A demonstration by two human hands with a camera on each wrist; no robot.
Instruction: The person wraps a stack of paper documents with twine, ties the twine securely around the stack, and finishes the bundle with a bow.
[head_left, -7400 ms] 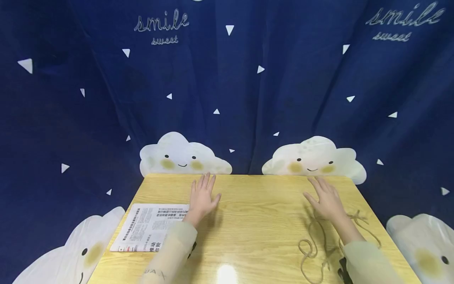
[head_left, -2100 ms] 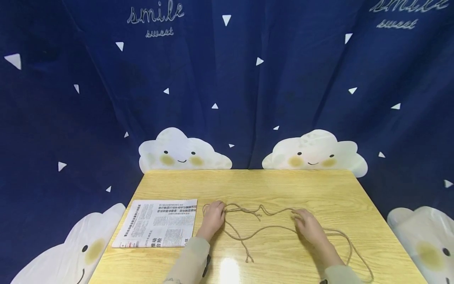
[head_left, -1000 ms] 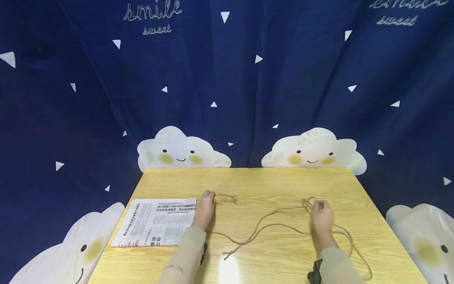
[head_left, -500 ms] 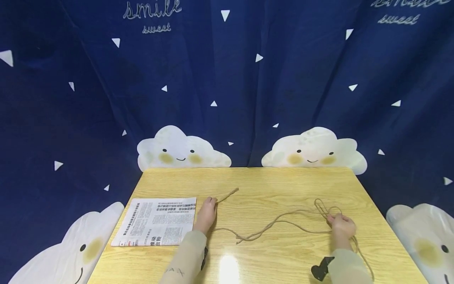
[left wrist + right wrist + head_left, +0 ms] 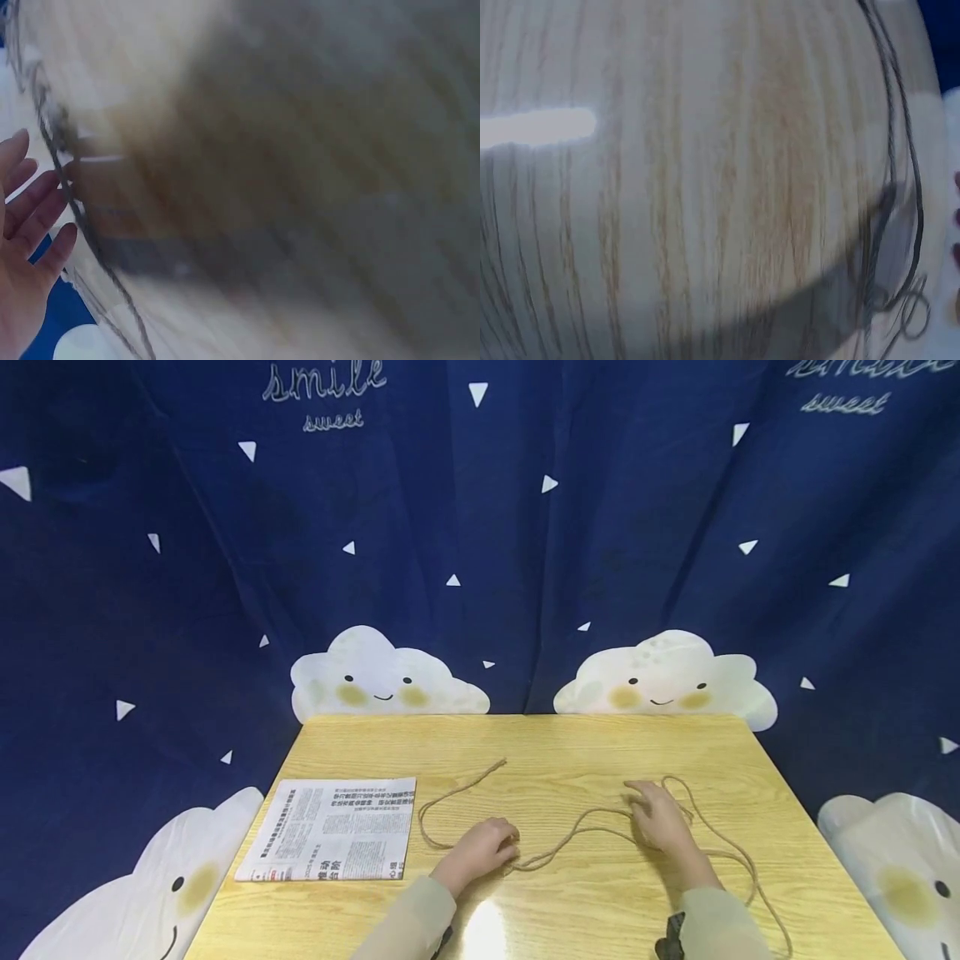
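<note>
A long brown rope (image 5: pixel 573 832) lies in loose curves across the wooden table, with one frayed end toward the back middle. My left hand (image 5: pixel 480 850) is low over the rope, left of the middle. In the left wrist view its fingers (image 5: pixel 46 214) are loosely spread beside the rope (image 5: pixel 82 225), not curled round it. My right hand (image 5: pixel 663 820) is over the rope's right part, fingers reaching left, and it hides some strands. Only fingertips (image 5: pixel 958 255) show at the edge of the right wrist view, apart from the rope (image 5: pixel 918 217).
A folded newspaper (image 5: pixel 330 831) lies flat on the left of the table (image 5: pixel 525 747). Behind and at both sides hangs a dark blue curtain (image 5: pixel 510 527) with white clouds and triangles. A bright light reflection shows near the table's front.
My left hand has let go of the rope near its end and moved right and toward me. My right hand has moved left, off the rope loop it gripped.
</note>
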